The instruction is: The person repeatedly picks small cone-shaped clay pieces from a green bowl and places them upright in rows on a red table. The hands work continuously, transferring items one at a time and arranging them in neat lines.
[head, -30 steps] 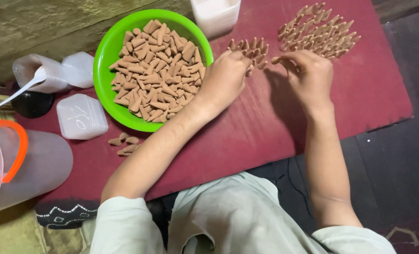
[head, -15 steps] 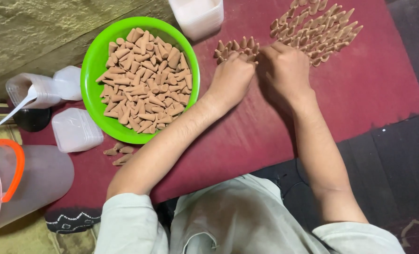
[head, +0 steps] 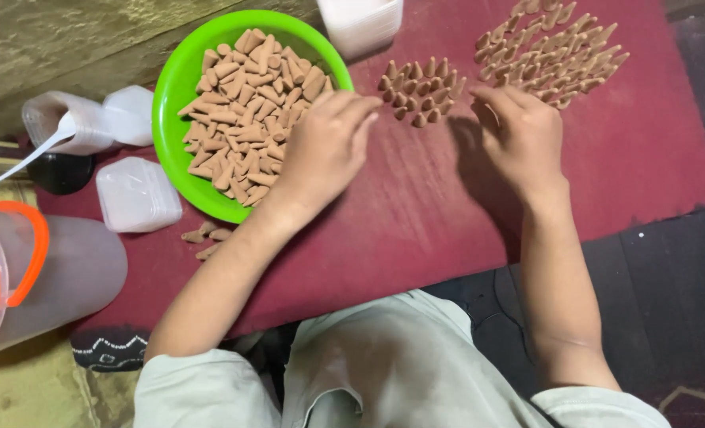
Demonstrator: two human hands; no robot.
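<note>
The left hand [head: 325, 147] lies palm down at the near right rim of the green bowl [head: 174, 87], fingers together and stretched toward a small cluster of upright brown cones [head: 420, 91] just past its fingertips; whether it pinches a cone underneath cannot be told. The right hand [head: 523, 135] rests on the dark red mat [head: 645, 158] with fingers loosely curled, its tips close below a larger cluster of cones [head: 554, 51] and just right of the small cluster; nothing shows in its grip. The bowl, left of the left hand, is heaped with loose cones [head: 249, 111] lying flat. A few stray cones [head: 203, 238] lie on the mat beside the left forearm. Farther left stand clear plastic containers [head: 135, 194], one holding a white spoon [head: 40, 150], and a large clear jug with an orange handle [head: 20, 261]. A white tub [head: 360, 20] sits beyond the left hand's fingertips.
</note>
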